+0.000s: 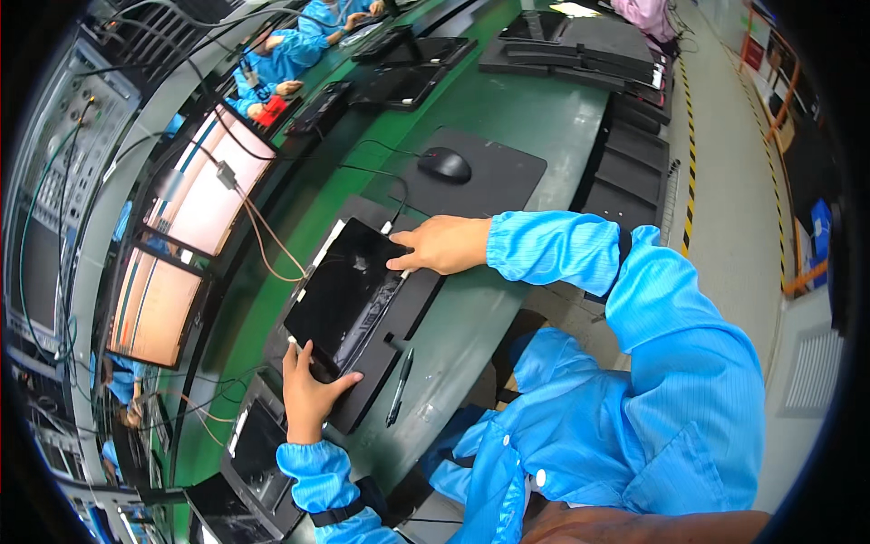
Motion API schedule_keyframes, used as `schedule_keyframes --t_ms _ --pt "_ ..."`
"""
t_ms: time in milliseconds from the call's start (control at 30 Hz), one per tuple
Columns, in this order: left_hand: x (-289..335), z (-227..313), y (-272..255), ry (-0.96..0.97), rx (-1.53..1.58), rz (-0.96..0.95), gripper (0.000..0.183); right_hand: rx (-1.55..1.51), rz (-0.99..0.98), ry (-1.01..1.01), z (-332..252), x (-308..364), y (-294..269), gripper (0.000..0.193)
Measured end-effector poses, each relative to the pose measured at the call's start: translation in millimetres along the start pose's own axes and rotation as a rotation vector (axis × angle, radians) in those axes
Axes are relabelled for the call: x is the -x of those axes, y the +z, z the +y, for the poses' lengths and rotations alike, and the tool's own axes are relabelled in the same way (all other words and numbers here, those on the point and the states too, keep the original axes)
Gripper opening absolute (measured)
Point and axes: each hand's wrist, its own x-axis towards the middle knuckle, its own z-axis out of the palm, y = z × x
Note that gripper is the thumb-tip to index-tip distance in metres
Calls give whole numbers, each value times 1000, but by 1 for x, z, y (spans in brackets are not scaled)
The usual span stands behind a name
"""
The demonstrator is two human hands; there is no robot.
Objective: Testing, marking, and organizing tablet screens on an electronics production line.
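Observation:
A black glossy screen panel [349, 281] lies in a black foam tray [385, 349] on the green bench. White tabs show along its edges. My left hand [311, 392] spans the panel's near short end, its thumb and fingers apart at the two corners. At the right far end, my right hand [446, 245] grips the panel's edge with thumb and forefinger; its other fingers are curled and partly hidden. Beside the tray's right side lies a black pen [400, 388].
A black mouse [444, 165] sits on a dark mat [494, 177] beyond my right hand. Two lit monitors [208, 186] with hanging cables stand at the left. Another device in a tray [258, 453] is at lower left. Co-workers in blue sleeves [285, 59] work farther along; stacked black trays [580, 50] stand behind.

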Motion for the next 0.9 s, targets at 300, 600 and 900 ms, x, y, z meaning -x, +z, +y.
schedule_keyframes --t_ms 300,600,900 --pt "-3 -9 -2 62 93 3 89 -3 42 5 4 0 5 62" --pt "-2 -9 -3 15 -58 -45 114 -58 128 142 -20 -10 2 42" --pt "1 -12 -6 16 -50 -46 114 113 172 -11 -6 -16 10 39"
